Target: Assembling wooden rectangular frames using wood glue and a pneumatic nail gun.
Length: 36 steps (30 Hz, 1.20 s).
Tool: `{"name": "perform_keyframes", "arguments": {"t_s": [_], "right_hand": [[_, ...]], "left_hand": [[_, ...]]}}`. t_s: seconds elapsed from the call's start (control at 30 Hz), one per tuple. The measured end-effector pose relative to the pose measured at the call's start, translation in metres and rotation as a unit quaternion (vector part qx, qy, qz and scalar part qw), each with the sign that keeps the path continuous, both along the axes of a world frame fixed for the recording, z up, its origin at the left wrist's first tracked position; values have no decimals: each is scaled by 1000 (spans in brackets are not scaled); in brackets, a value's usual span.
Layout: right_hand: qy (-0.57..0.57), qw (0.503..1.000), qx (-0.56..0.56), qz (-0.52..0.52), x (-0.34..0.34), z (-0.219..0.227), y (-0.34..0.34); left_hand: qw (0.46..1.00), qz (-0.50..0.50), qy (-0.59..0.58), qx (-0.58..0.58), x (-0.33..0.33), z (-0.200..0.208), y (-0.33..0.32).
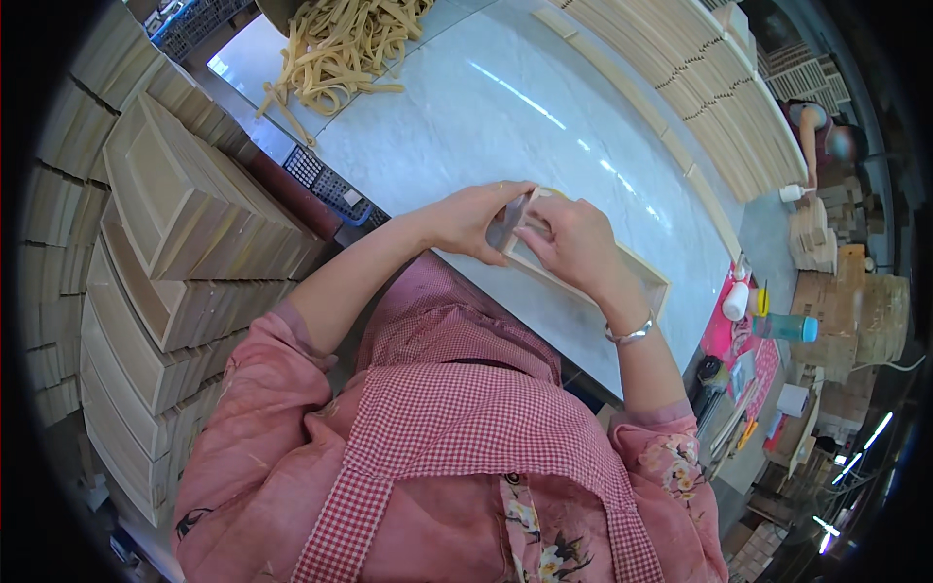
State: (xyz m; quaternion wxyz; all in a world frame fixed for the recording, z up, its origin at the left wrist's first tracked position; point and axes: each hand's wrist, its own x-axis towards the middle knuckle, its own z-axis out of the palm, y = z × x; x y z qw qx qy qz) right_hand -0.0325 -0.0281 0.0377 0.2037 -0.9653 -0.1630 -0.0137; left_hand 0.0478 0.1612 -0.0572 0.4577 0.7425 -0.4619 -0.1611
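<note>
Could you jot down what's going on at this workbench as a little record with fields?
Surface: pale glossy tabletop
Left hand: grips the near end of a shallow rectangular pale wooden frame
Right hand: rests on the same frame end, fingers pressing down
Wrist: silver bangle
Far side of table: heap of tan flat strips
Person's left: tall stacks of pale wooden trays
Person's right: rows of thin wooden slats, white squeeze bottle

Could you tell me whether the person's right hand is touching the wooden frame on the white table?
Touching. The head view shows the right hand lying on the near end of the wooden frame, fingers pressed on its corner, opposite the left hand.
</note>
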Motion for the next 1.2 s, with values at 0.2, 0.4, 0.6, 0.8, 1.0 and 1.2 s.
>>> {"name": "perform_keyframes", "arguments": {"t_s": [0.2, 0.4, 0.6, 0.8, 1.0, 1.2], "right_hand": [[21, 998, 59, 22, -53, -5, 54], [0, 982, 120, -147, -131, -42, 8], [-85, 961, 0, -264, -213, -42, -104], [-46, 917, 43, -394, -195, -36, -180], [111, 911, 203, -340, -172, -70, -210], [-155, 846, 289, -421, -178, -90, -161]], "left_hand": [[987, 25, -142, 72, 11, -15, -9], [987, 18, -140, 80, 11, -2, -9], [988, 22, -118, 100, 6, 7, -5], [988, 19, -96, 121, 7, 9, -6], [988, 27, -88, 124, 2, 11, -6], [985, 33, -124, 116, 2, 9, -3]]}}
